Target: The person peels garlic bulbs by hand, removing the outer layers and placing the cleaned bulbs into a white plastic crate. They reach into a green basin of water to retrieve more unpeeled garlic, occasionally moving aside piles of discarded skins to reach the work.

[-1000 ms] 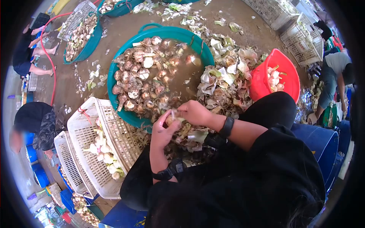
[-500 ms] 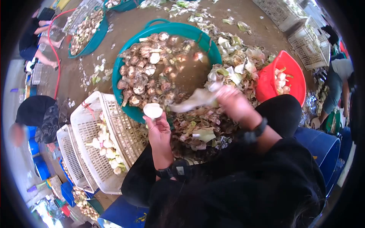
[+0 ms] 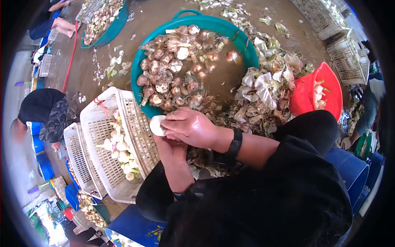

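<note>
A peeled white garlic bulb [image 3: 157,126] is held between both hands near the front rim of the green tub [image 3: 142,101]. My left hand [image 3: 172,151] closes on it from below, with its fingers mostly hidden. Over the top lies my right hand [image 3: 190,126], wet, its fingers bent against the bulb and its peel side. Just beyond the hands, unpeeled brown garlic bulbs [image 3: 162,87] lie heaped in the tub beside muddy water [image 3: 214,88].
To my left, a white plastic crate [image 3: 92,119] holds peeled bulbs. Stripped skins [image 3: 263,90] pile up right of the tub. A red basin [image 3: 296,96] with several bulbs stands farther right. A person [image 3: 43,107] bends at the far left; blue barrels [image 3: 349,166] sit behind right.
My right hand has come left from the skin pile onto the bulb; the strip of skin it was swinging has left it. The view has shifted slightly.
</note>
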A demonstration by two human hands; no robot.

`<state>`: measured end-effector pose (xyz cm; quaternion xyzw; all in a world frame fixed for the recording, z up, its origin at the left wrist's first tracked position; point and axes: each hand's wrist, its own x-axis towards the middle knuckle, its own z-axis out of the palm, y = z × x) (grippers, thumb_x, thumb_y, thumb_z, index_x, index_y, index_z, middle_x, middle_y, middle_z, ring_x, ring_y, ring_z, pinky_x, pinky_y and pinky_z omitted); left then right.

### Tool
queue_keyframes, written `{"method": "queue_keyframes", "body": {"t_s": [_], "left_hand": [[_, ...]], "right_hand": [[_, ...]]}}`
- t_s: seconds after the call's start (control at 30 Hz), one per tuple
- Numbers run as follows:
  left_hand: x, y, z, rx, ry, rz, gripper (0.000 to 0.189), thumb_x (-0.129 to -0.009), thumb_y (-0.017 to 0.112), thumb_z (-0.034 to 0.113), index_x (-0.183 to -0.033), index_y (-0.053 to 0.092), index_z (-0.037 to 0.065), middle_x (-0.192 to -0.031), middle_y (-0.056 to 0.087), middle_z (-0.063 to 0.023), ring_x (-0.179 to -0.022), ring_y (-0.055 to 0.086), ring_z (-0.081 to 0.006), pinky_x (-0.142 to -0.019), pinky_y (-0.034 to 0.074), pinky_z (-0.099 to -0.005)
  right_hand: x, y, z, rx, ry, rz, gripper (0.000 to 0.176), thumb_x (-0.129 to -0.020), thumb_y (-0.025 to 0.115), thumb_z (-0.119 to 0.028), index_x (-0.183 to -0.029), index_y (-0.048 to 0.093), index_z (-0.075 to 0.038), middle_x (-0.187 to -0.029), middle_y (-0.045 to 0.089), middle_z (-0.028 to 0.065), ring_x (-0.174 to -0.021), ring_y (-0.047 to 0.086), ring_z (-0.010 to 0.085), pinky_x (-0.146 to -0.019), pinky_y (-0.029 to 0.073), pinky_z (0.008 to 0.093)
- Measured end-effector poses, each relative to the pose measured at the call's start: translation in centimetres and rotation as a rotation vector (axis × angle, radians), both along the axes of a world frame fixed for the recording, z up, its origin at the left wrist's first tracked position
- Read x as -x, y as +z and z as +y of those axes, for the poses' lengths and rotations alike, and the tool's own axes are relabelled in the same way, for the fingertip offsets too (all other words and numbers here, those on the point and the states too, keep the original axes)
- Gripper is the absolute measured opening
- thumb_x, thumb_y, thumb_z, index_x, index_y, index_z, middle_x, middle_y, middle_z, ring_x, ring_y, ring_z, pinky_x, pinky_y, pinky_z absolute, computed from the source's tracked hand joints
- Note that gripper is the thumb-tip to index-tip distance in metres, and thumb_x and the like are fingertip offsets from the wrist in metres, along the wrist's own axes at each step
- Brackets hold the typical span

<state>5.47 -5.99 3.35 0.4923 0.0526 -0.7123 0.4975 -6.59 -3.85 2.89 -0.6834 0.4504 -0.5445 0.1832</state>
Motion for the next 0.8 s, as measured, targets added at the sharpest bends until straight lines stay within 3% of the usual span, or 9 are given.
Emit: {"method": "queue_keyframes", "body": {"t_s": [0.1, 0.2, 0.3, 0.37, 0.43, 0.57, 0.63, 0.7, 0.8], "left_hand": [[-1.8, -2.7, 0.8, -0.088, 0.027, 0.299, 0.023, -0.086, 0.051, 0.032, -0.088, 0.056, 0.009, -0.068, 0.058, 0.0002, -0.047, 0.051, -0.007, -0.039, 0.045, -0.0181], [-0.2, -2.1, 0.7, -0.14, 0.056, 0.279, 0.023, -0.086, 0.051, 0.031, -0.088, 0.057, 0.009, -0.067, 0.057, 0.0008, -0.047, 0.05, -0.0072, -0.04, 0.045, -0.0184], [2.0, -1.2, 0.6, -0.135, 0.02, 0.052, 0.023, -0.086, 0.052, 0.032, -0.088, 0.057, 0.01, -0.069, 0.058, 0.0014, -0.048, 0.05, -0.0071, -0.041, 0.045, -0.0185], [3.3, -0.5, 1.2, -0.088, -0.104, -0.16, 0.024, -0.086, 0.051, 0.034, -0.088, 0.058, 0.011, -0.071, 0.058, 0.0021, -0.049, 0.05, -0.0058, -0.041, 0.045, -0.0177], [1.6, -2.6, 1.4, -0.089, -0.128, -0.161, 0.024, -0.086, 0.05, 0.035, -0.09, 0.057, 0.013, -0.073, 0.058, 0.0027, -0.049, 0.05, -0.0045, -0.04, 0.044, -0.0161], [0.9, -2.8, 1.3, -0.118, -0.04, 0.08, 0.025, -0.087, 0.05, 0.033, -0.094, 0.055, 0.01, -0.072, 0.057, 0.0023, -0.049, 0.049, -0.0035, -0.04, 0.044, -0.0152], [0.9, -2.8, 1.0, -0.107, 0.019, -0.005, 0.025, -0.088, 0.049, 0.032, -0.095, 0.055, 0.009, -0.074, 0.058, 0.0009, -0.048, 0.049, -0.0036, -0.041, 0.046, -0.0149], [1.3, -2.6, 1.0, -0.12, 0.018, -0.029, 0.026, -0.088, 0.048, 0.032, -0.096, 0.055, 0.008, -0.076, 0.059, -0.0002, -0.049, 0.05, -0.004, -0.042, 0.046, -0.0145], [1.0, -3.0, 1.1, -0.082, -0.006, -0.067, 0.027, -0.085, 0.053, 0.034, -0.095, 0.056, 0.009, -0.073, 0.058, -0.0004, -0.051, 0.052, -0.0047, -0.041, 0.045, -0.0144]], "right_hand": [[2.1, -4.4, -1.2, -0.236, -0.131, 0.248, 0.02, -0.073, 0.064, -0.01, -0.091, 0.063, -0.003, -0.087, 0.062, 0.0139, -0.079, 0.06, 0.0283, -0.071, 0.05, 0.0368], [3.4, -3.9, -0.6, -0.221, -0.243, -0.105, 0.018, -0.073, 0.063, -0.01, -0.091, 0.064, -0.005, -0.085, 0.062, 0.0141, -0.077, 0.06, 0.0271, -0.069, 0.05, 0.0369], [2.1, -1.5, 1.2, 0.023, -0.03, 0.109, 0.021, -0.072, 0.064, -0.014, -0.091, 0.064, -0.006, -0.089, 0.062, 0.0104, -0.079, 0.059, 0.0243, -0.069, 0.049, 0.0337], [1.9, -0.9, 1.4, -0.103, -0.056, 0.126, 0.022, -0.072, 0.064, -0.016, -0.092, 0.063, -0.006, -0.088, 0.061, 0.008, -0.08, 0.059, 0.0236, -0.069, 0.049, 0.033], [2.2, -2.3, 0.7, 0.033, -0.027, 0.192, 0.019, -0.072, 0.062, -0.015, -0.089, 0.062, -0.007, -0.084, 0.061, 0.0072, -0.078, 0.059, 0.0241, -0.067, 0.049, 0.0331], [4.4, -5.0, -0.6, -0.401, -0.124, 0.09, 0.015, -0.071, 0.061, -0.013, -0.084, 0.06, -0.006, -0.078, 0.058, 0.0097, -0.07, 0.058, 0.0258, -0.06, 0.049, 0.0354], [3.9, -3.8, 0.4, -0.406, -0.112, 0.044, 0.018, -0.071, 0.062, -0.014, -0.086, 0.059, -0.005, -0.079, 0.059, 0.0087, -0.071, 0.059, 0.0246, -0.062, 0.049, 0.0341], [2.5, -2.0, 0.8, 0.03, -0.034, 0.163, 0.02, -0.07, 0.064, -0.016, -0.086, 0.06, -0.004, -0.081, 0.059, 0.0076, -0.073, 0.059, 0.0234, -0.063, 0.049, 0.0332], [2.1, -2.8, -0.2, -0.141, 0.02, 0.378, 0.02, -0.068, 0.064, -0.015, -0.084, 0.06, -0.005, -0.081, 0.059, 0.0071, -0.075, 0.059, 0.0228, -0.063, 0.049, 0.0321]]}}
